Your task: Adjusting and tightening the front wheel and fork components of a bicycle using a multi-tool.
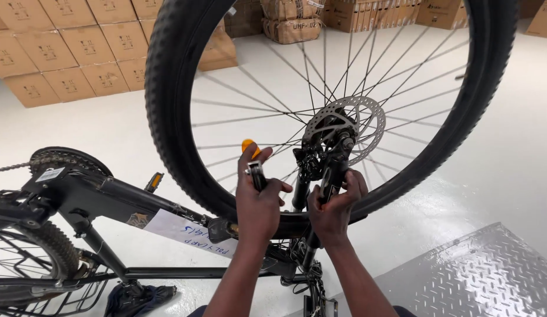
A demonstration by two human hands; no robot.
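Note:
A black bicycle stands upside down, its front wheel (173, 105) raised in front of me with a silver disc brake rotor (358, 120) at the hub. My left hand (259, 196) grips a folding multi-tool (256, 173) held upright between the spokes, just below an orange spoke reflector (247, 145). My right hand (335, 202) is closed around the lower end of the black fork leg (332, 173) beside the brake caliper, close under the rotor. Both hands sit near the tyre's lower inside edge.
The bike frame (109, 196) with a white paper label (191, 232), the crank chainring (62, 158) and a pedal lie to the left. Stacked cardboard boxes (68, 47) line the back. A metal tread plate (479, 276) covers the floor at lower right.

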